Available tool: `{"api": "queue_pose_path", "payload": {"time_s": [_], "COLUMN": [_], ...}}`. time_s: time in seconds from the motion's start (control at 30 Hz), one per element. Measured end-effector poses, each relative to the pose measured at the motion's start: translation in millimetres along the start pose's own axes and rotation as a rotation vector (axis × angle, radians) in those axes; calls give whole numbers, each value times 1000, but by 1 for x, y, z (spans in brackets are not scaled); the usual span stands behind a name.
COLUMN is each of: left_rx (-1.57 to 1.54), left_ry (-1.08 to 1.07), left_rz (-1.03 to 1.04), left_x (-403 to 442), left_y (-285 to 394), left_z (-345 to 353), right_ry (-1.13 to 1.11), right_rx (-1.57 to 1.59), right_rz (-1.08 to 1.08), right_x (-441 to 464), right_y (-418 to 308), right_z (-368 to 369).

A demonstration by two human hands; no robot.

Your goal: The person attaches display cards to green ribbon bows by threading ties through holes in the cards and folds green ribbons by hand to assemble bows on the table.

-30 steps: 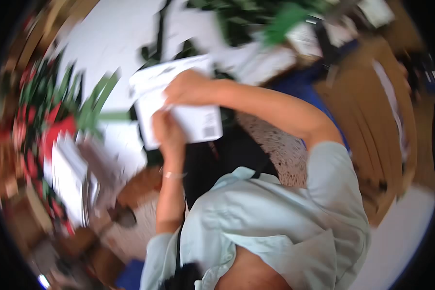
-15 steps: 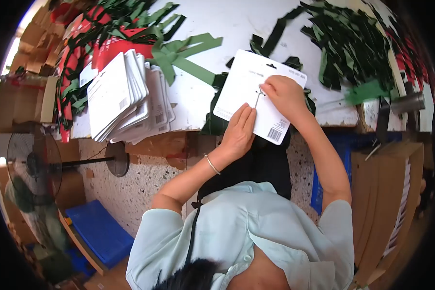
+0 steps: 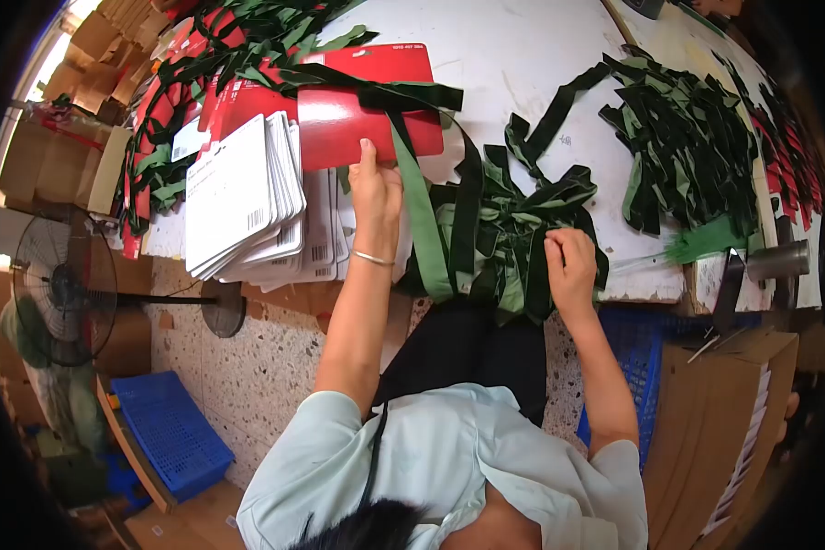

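A red card [image 3: 330, 128] with a dark green ribbon [image 3: 411, 95] across its face is in my left hand [image 3: 376, 188], gripped at its lower edge. The ribbon's ends hang down to the right. My right hand [image 3: 570, 261] has curled fingers at the right side of a heap of green velvet ribbon bows [image 3: 513, 238] at the table's front edge; whether it pinches a ribbon is hard to tell. Left of my left hand lies a stack of white cards [image 3: 234, 197] with barcodes.
More ribbons [image 3: 651, 137] are piled at the right of the white table [image 3: 495, 37]. A metal cylinder [image 3: 779, 260] and green bristles [image 3: 701, 240] lie by the right front edge. Below stand a fan [image 3: 64, 284], a blue crate [image 3: 170, 435] and a cardboard box [image 3: 715, 412].
The card moved left and now shows its red side with the ribbon instead of its white side. My right hand left the card and came down to the ribbon heap.
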State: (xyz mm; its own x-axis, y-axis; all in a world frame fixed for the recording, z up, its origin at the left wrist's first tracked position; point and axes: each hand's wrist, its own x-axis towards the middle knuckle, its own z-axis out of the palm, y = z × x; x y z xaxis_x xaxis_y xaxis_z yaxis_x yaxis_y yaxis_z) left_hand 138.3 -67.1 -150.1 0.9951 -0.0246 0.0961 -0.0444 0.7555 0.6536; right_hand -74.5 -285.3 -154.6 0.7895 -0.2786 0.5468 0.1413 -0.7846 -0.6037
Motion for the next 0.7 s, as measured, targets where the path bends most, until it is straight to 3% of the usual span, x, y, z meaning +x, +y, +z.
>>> {"api": "queue_pose_path", "payload": {"time_s": [0.13,0.4,0.47,0.5,0.57,0.67,0.7], "left_rx": [-65,-197,-204,-214,-144,-24,36], "left_ry": [-109,-92,-132,-169,-143,-214,-270], "left_rz": [-27,-173,-191,-202,-220,-291,-335], "left_x": [24,5,-6,-9,-15,-16,-15], "left_y": [-3,-5,-1,-1,-7,-12,-13], "left_z": [1,48,61,68,76,72,63], "right_ry": [-17,-58,-28,-21,-203,-181,-208], "right_rx": [-11,461,809,804,1287,1264,1129], "right_rz": [15,217,358,357,444,392,339], "right_x": [6,117,149,161,181,191,193], "right_y": [0,-9,-12,-20,-39,-48,-48], "right_z": [-1,28,44,46,39,32,25]}}
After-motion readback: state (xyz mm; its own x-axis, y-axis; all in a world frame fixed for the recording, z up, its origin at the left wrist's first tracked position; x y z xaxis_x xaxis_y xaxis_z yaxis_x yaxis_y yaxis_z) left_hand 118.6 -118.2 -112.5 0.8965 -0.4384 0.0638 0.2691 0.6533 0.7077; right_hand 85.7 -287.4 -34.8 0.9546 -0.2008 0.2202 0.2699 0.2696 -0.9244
